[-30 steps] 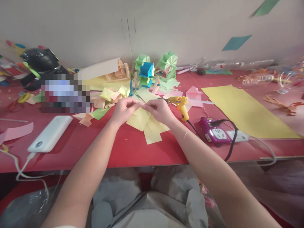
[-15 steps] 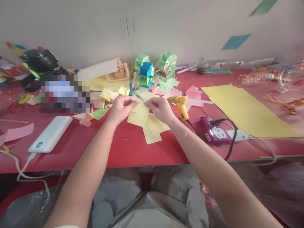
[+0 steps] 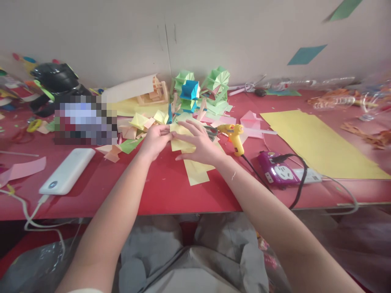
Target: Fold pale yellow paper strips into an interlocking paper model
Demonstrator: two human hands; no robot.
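My left hand (image 3: 155, 142) is closed, its thumb and fingers pinching the left edge of a small piece of yellow paper (image 3: 179, 136). My right hand (image 3: 200, 142) hovers over that paper with its fingers spread, holding nothing that I can see. Under and in front of the hands lie more pale yellow paper pieces (image 3: 195, 173), overlapping on the red table. Just beyond the right hand, a dark looped handle (image 3: 211, 131), perhaps of scissors, shows in part. Close by on the right rests a yellow glue gun (image 3: 233, 136) with a clear stick in its back.
Folded green paper models (image 3: 217, 79) and a blue one (image 3: 189, 90) stand at the back. On the right are a purple power socket (image 3: 276, 169) with cords and a large yellow sheet (image 3: 317, 142). A white power bank (image 3: 67, 171) lies left, below a blurred-out object (image 3: 85, 120).
My right hand has let go of the paper and opened, its fingers spreading over it. My left hand keeps its pinch. The dark handle has come into view behind the right hand.
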